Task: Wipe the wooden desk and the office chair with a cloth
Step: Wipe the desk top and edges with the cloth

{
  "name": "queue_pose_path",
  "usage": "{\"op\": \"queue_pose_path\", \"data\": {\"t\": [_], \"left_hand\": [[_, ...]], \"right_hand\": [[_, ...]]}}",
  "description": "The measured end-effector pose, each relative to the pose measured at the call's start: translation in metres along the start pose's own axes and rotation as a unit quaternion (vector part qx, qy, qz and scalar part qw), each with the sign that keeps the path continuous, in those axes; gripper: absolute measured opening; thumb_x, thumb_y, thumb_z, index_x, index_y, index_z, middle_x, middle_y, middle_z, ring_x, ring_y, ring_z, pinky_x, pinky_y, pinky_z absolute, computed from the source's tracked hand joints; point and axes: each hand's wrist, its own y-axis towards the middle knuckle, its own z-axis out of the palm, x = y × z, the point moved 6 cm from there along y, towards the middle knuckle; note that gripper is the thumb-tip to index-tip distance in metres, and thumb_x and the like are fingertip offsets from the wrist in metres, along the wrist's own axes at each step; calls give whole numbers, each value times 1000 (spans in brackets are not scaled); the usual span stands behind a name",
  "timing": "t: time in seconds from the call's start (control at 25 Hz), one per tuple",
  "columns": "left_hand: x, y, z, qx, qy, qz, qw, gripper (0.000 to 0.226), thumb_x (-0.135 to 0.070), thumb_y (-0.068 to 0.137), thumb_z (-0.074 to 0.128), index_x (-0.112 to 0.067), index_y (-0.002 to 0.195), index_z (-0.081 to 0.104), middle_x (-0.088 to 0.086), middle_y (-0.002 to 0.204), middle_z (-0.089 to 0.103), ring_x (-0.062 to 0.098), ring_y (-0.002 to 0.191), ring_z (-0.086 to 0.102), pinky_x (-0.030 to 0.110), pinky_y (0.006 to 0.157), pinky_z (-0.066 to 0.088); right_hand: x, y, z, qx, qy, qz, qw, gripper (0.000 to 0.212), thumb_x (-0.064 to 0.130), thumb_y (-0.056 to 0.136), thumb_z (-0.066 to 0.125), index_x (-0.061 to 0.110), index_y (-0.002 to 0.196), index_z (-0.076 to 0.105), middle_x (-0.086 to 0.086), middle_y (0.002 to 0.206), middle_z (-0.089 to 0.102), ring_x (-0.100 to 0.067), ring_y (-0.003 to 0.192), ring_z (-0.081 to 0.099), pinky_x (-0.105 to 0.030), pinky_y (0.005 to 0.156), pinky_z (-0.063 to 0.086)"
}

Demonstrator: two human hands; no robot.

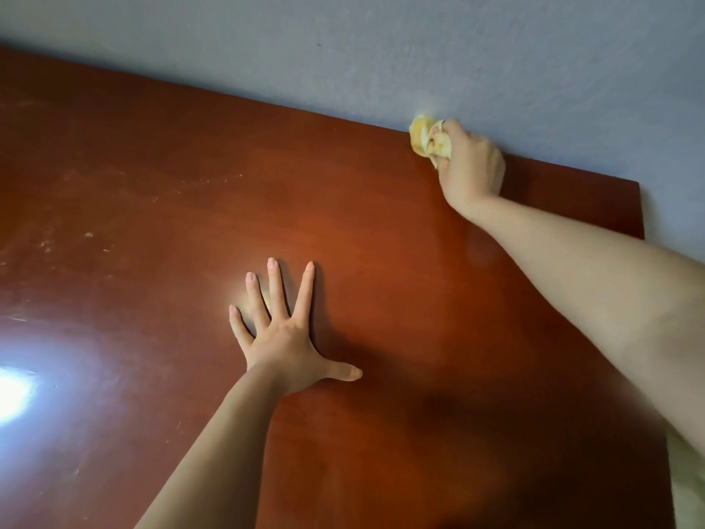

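So the right hand has a yellow cloth bunched in its fingers, up at the wooden desk's back edge against the wall. Left hand lies flat, fingers spread. Desk-wiping stage; the dusty left side probably needs a sweep next.

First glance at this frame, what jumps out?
The reddish-brown wooden desk fills most of the view, with a bright glare at its left edge. The right hand grips a bunched yellow cloth at the desk's far edge by the wall, while the left hand rests flat, fingers spread, mid-desk.
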Motion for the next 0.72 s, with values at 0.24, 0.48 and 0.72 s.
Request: {"op": "queue_pose_path", "data": {"t": [0.24,0.48,0.72], "left_hand": [[-1,0,2,9,6,13,1000,147,-91,26,57,-51,126,-43,-5,135,-56,23,119,-55,56,103,-22],[-4,-5,-1,5,29,27,999,141,-85,46,63,-44,131,-41,-1,137,-54,29,126,-49,56,101,-27],[-6,-51,9,-112,7,60,992,100,-70,81,46,-44,131,-38,-3,155,-26,28,135,-38,60,101,-25]], "right_hand": [[24,2,17,-6,15,52,999,28,16,89,59,12,116,50,-11,110,64,-32,104,56,-40,79,43],[104,-70,6,37,22,-174,984,36,19,84,63,12,118,53,-9,106,65,-31,99,58,-38,75,42],[142,-146,-13,43,33,-306,950,39,19,76,74,8,111,60,-9,97,69,-29,91,64,-38,74,50]]}}
